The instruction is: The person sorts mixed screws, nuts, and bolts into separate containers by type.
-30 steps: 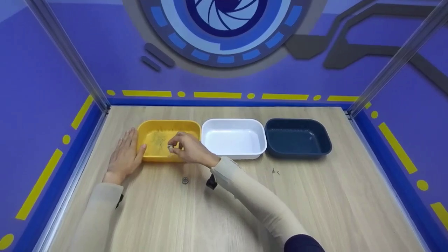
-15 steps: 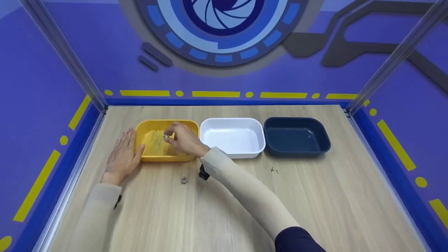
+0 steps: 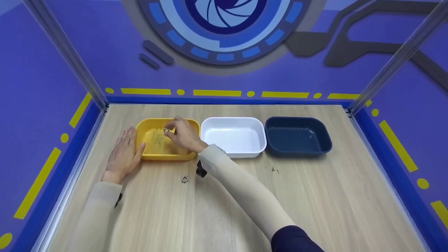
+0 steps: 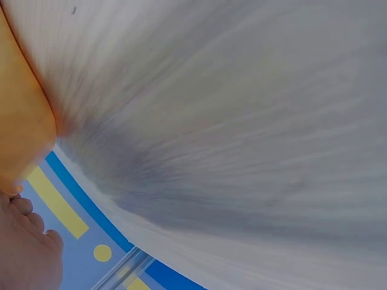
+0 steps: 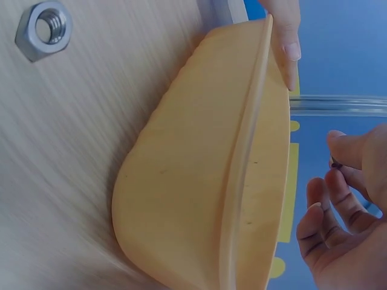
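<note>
Over the yellow bin [image 3: 168,157], my right hand [image 3: 185,134] pinches a small shiny metal piece, apparently a nut [image 3: 166,130], between thumb and fingertips; the fingers cover most of it. My left hand [image 3: 122,152] lies with straight fingers along the bin's left side, its thumb at the near left corner. In the right wrist view the left hand's fingertips show at the bin's far end, and the right hand [image 5: 351,211] is above the rim. Another hex nut [image 3: 184,179] lies on the table in front of the bin, seen large as a hex nut [image 5: 44,31] from the right wrist.
A white bin [image 3: 233,154] and a dark blue bin [image 3: 297,153] stand in a row to the right of the yellow one. Tiny dark metal bits [image 3: 275,170] lie in front of the dark blue bin. Blue-purple walls [image 3: 224,80] enclose the wooden table.
My right hand has moved away from me, from the yellow bin's near side toward its far side, still pinching the nut. The left hand has stayed beside the bin.
</note>
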Motion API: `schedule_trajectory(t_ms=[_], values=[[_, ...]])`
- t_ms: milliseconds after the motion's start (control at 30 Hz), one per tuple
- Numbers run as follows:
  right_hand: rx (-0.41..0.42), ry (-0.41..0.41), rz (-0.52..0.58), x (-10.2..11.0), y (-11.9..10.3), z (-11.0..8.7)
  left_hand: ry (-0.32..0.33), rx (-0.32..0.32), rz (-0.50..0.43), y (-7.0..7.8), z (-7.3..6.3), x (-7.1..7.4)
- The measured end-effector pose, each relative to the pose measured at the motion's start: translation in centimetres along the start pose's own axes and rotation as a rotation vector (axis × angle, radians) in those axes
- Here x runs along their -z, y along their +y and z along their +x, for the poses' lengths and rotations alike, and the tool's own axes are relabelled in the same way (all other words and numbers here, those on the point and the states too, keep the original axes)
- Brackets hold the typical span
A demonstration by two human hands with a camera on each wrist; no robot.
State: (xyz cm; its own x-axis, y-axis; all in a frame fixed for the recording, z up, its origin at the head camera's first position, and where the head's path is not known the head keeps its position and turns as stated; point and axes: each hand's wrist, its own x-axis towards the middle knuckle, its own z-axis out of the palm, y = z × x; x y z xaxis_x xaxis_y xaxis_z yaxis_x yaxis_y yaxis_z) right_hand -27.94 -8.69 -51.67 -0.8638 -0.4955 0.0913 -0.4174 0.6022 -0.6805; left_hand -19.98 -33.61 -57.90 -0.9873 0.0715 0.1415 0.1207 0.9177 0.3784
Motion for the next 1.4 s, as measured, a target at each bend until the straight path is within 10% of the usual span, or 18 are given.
schedule_trajectory(t_ms=[1400], values=[[0.153,0.049,0.025,1.8,-0.7,-1.4,-0.006,-0.005,0.008,-0.1,0.0,0.1]])
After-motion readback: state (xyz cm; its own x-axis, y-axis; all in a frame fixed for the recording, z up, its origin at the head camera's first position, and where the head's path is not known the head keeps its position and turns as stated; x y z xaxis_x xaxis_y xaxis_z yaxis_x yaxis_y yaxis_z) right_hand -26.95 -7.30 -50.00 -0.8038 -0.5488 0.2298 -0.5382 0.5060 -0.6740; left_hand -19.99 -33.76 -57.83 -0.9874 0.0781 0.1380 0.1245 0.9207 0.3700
